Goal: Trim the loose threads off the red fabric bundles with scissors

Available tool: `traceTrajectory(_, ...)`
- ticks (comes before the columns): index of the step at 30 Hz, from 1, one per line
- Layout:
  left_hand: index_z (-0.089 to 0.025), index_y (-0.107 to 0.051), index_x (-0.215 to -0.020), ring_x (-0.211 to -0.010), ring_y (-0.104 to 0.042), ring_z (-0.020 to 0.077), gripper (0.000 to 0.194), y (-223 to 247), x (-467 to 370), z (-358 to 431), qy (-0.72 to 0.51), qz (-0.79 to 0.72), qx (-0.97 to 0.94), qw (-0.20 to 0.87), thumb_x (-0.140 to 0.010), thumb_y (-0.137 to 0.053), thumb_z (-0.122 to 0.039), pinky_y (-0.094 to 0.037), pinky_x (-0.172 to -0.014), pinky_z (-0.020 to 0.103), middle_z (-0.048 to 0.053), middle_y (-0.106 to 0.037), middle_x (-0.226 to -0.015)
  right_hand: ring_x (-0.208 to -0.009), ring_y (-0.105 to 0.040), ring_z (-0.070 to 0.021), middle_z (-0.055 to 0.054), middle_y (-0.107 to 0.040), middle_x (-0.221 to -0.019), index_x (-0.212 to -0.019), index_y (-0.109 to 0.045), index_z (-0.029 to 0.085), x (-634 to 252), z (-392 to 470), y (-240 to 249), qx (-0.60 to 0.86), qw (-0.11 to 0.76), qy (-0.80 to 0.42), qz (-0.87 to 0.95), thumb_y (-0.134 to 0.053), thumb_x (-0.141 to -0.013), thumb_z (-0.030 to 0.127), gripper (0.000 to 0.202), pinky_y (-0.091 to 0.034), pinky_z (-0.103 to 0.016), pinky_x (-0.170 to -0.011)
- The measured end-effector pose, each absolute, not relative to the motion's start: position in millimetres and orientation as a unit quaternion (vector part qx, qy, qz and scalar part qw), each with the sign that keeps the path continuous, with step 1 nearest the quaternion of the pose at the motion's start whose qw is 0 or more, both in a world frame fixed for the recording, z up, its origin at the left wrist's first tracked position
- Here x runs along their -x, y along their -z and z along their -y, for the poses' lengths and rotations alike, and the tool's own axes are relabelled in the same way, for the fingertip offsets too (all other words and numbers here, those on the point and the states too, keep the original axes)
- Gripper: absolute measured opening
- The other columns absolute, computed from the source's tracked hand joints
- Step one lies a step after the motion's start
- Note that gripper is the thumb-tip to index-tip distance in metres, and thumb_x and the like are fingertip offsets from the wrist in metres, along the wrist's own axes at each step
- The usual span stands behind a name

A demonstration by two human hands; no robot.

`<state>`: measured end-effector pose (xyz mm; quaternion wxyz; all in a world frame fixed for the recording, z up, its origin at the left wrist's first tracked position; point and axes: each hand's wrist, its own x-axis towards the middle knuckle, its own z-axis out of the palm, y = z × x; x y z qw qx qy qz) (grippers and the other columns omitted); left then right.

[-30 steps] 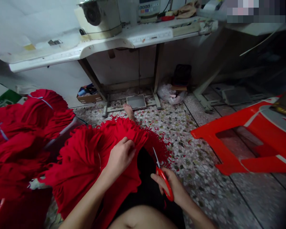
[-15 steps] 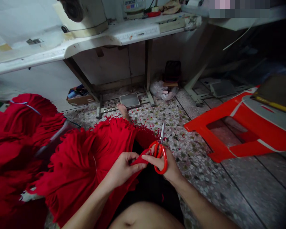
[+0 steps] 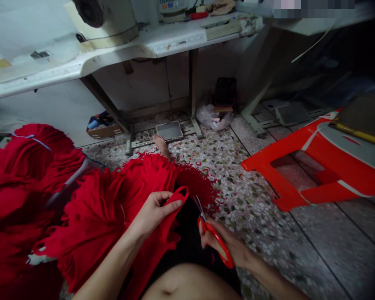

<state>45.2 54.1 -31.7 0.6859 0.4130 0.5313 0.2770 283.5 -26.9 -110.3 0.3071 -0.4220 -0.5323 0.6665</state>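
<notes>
A looped end of red fabric is pinched between the thumb and fingers of my left hand. In my right hand is a pair of scissors with red-orange handles, its slim blades slightly parted and pointing up and left, a short way right of the fabric and apart from it. A big bundle of red fabric pieces with fringed, looped ends drapes over my lap on the left. Small red trimmings lie heaped on the floor just beyond my knee.
More bundled red fabric, tied with a pale strip, sits at far left. An orange stool stands on the right. Ahead are a sewing machine table, a foot pedal, a cardboard box and a plastic bag.
My right hand has drawn back down and away from the left, turning the scissors leftward. My left hand has shifted slightly up and left, with the fabric loop now showing.
</notes>
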Motion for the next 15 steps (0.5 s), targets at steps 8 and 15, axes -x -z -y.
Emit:
traceTrajectory(8, -0.011, -0.080, -0.088, -0.056, -0.054, 0.0089, 0.042, 31.4, -40.8, -49.6, -0.248, -0.513, -0.436, 0.697, -0.073, -0.090, -0.049, -0.043, -0.055, 0.019, 0.002, -0.071, -0.069, -0.072, -0.054, -0.0162, 0.000, -0.060, -0.081, -0.090, -0.059, 0.021, -274.4, 16.1, 96.6, 0.418, 0.246, -0.618, 0.619, -0.054, -0.102, 0.062, 0.043, -0.046, -0.026, -0.068)
traceTrajectory(15, -0.010, -0.078, -0.083, -0.055, -0.054, 0.0091, 0.044, 29.8, -37.6, -52.1, -0.239, -0.506, -0.425, 0.712, -0.071, -0.091, -0.050, -0.043, -0.054, 0.020, 0.002, -0.069, -0.066, -0.046, -0.046, -0.0109, 0.007, -0.052, -0.054, -0.077, -0.056, 0.021, -264.7, 15.0, 109.4, 0.473, 0.220, -0.679, 0.517, -0.075, -0.087, 0.059, 0.044, -0.032, -0.020, -0.040)
